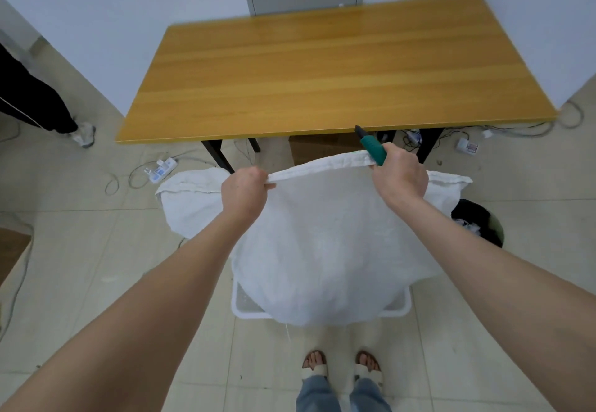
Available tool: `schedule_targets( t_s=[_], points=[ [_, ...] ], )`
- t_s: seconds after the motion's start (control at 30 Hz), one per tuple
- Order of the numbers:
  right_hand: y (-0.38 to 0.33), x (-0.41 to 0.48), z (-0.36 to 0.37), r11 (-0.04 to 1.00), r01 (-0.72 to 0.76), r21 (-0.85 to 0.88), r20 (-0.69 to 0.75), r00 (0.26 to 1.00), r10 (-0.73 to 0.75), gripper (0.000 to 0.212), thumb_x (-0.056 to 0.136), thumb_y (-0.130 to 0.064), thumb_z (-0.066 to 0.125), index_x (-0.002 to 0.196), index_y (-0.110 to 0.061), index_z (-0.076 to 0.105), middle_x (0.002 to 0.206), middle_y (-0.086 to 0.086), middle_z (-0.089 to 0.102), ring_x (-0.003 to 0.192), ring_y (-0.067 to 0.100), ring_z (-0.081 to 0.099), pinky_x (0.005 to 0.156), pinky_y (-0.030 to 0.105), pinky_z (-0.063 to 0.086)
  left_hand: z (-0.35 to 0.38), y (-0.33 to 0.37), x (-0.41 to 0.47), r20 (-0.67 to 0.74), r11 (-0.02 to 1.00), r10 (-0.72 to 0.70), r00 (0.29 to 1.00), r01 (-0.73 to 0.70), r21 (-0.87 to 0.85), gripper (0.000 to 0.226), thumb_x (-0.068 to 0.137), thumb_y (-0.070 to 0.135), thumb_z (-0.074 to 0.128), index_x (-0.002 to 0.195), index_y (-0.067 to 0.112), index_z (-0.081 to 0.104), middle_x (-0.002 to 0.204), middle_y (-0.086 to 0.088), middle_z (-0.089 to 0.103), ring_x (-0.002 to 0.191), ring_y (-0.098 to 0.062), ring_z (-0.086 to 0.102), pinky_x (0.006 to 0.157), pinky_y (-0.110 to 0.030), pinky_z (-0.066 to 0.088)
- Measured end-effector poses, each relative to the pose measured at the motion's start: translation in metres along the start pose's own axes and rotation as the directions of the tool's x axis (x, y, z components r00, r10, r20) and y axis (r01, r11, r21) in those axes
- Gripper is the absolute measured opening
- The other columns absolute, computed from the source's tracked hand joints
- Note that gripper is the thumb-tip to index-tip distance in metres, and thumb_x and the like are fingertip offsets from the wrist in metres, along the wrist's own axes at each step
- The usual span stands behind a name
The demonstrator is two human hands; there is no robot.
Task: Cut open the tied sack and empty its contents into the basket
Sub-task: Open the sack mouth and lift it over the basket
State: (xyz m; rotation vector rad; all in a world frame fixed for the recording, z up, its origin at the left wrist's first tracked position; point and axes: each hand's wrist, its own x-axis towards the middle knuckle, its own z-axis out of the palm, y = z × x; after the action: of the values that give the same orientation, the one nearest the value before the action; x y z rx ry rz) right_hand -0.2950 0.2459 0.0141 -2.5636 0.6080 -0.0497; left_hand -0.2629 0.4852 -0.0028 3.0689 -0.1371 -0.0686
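There is just one camera, and it sits up on the person's head. It looks forward and down, so both bare arms stretch out from the bottom corners. The left hand [244, 194] and right hand [401, 175] are near, in the middle. Straight below are the person's feet [342, 367] on the floor. Farther ahead is the wooden table [322, 69], with the wall behind it. The wide lens bends the edges.

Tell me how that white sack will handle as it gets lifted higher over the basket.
The white sack looks floppy: it drapes and creases between the left hand and right hand. Probably light now, since it hangs slack. Its lower end sags over the basket, so it may swing.
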Motion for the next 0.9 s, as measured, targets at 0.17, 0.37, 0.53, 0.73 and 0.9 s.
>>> schedule_targets(
  t_s=[0.17, 0.37, 0.53, 0.73, 0.9],
  points=[
    [-0.007, 0.0, -0.012, 1.0, 0.011, -0.019, 0.006, 1.0, -0.011, 0.032, 0.092, -0.019, 0.058, 0.124, -0.017, 0.056, 0.11, 0.012, 0.065, 0.097, 0.034, 0.059, 0.069, 0.032, 0.038, -0.016, 0.002, 0.0, -0.001, 1.0, 0.021, 1.0, -0.021, -0.021, 0.025, 0.095, 0.027, 0.051, 0.088, 0.007, 0.065, 0.073, -0.006, 0.052, 0.068, -0.026, 0.047, 0.057, -0.031, 0.032],
    [-0.017, -0.001, -0.027, 1.0, 0.028, 0.002, 0.002, 1.0, -0.028, 0.027, 0.093, -0.019, 0.057, 0.12, -0.015, 0.057, 0.106, 0.011, 0.064, 0.092, 0.032, 0.057, 0.068, 0.033, 0.037, -0.037, -0.003, 0.001, -0.001, 0.998, 0.045, 0.999, -0.045, -0.041, 0.026, 0.096, 0.025, 0.05, 0.08, 0.007, 0.06, 0.06, 0.0, 0.04, 0.068, -0.026, 0.045, 0.057, -0.031, 0.032],
    [-0.028, 0.007, -0.04, 0.999, 0.046, 0.012, -0.048, 0.998, -0.046, 0.015, 0.091, -0.016, 0.056, 0.106, -0.012, 0.058, 0.093, 0.014, 0.063, 0.075, 0.03, 0.047, 0.063, 0.033, 0.034, -0.059, -0.005, 0.007, -0.056, 0.997, 0.051, 0.997, -0.054, -0.048, 0.028, 0.096, 0.025, 0.05, 0.073, 0.01, 0.053, 0.069, -0.004, 0.048, 0.07, -0.026, 0.043, 0.058, -0.031, 0.031],
    [-0.031, 0.006, -0.049, 0.997, 0.076, -0.007, -0.052, 0.996, -0.076, 0.015, 0.091, -0.018, 0.057, 0.105, -0.014, 0.059, 0.091, 0.012, 0.064, 0.074, 0.03, 0.049, 0.063, 0.033, 0.038, -0.076, -0.005, 0.008, -0.044, 0.998, 0.061, 0.997, -0.062, -0.028, 0.027, 0.095, 0.027, 0.052, 0.077, 0.008, 0.057, 0.072, -0.007, 0.05, 0.068, -0.029, 0.045, 0.057, -0.032, 0.031],
    [-0.033, 0.006, -0.055, 0.997, 0.079, 0.001, -0.068, 0.995, -0.079, 0.015, 0.091, -0.019, 0.057, 0.106, -0.016, 0.06, 0.091, 0.012, 0.065, 0.08, 0.033, 0.057, 0.064, 0.033, 0.04, -0.085, -0.003, 0.007, -0.074, 0.997, 0.045, 0.996, -0.049, -0.052, 0.026, 0.095, 0.025, 0.053, 0.078, 0.006, 0.059, 0.069, -0.007, 0.049, 0.067, -0.03, 0.044, 0.057, -0.031, 0.029]
  ],
)
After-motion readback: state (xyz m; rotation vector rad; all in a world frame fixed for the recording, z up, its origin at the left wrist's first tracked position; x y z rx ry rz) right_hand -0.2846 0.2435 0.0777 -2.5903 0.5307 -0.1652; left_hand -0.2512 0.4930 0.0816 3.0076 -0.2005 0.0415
